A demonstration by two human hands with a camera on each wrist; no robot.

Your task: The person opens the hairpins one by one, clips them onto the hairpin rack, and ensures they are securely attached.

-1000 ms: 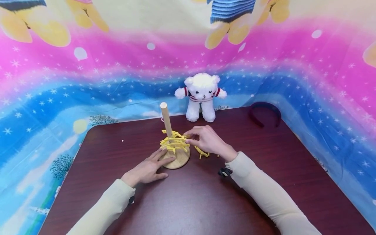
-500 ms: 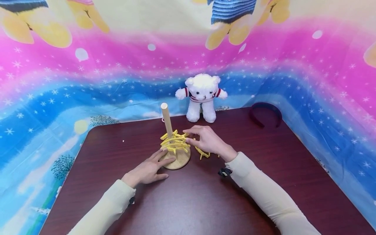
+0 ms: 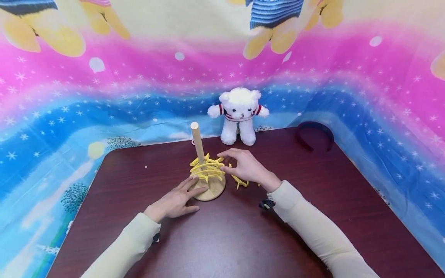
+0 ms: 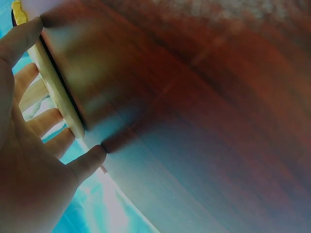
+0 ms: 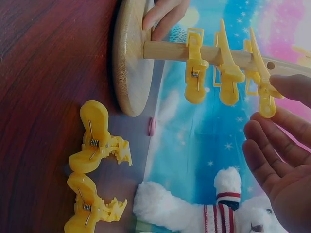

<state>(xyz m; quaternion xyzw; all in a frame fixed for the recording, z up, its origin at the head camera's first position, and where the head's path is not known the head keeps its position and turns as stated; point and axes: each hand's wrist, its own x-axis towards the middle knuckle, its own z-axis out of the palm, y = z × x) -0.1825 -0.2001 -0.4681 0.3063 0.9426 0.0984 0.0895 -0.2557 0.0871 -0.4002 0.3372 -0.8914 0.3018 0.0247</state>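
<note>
A wooden post [image 3: 197, 143] rises from a round base [image 3: 216, 188]. My left hand [image 3: 172, 201] rests on the base's near left edge with fingers spread; the left wrist view shows its fingertips along the rim. Three yellow spring clips hang on the post. At the outermost spring clip [image 5: 265, 92], the thumb and index finger of my right hand [image 5: 286, 165] lie against its handles from both sides, while the other fingers stay off it. The middle clip [image 5: 228, 80] and the clip nearest the base [image 5: 195, 73] hang free of the hand.
Loose yellow clips [image 5: 92, 138] lie on the dark wooden table [image 3: 222, 239] right of the base. A white teddy bear [image 3: 240, 102] stands at the back edge, with a dark red headband [image 3: 315, 126] to its right. A printed cloth [image 3: 156, 85] surrounds the table.
The outermost clip has settled lower and to the right against the post. My right thumb and index finger have spread slightly apart. My left hand stays where it was.
</note>
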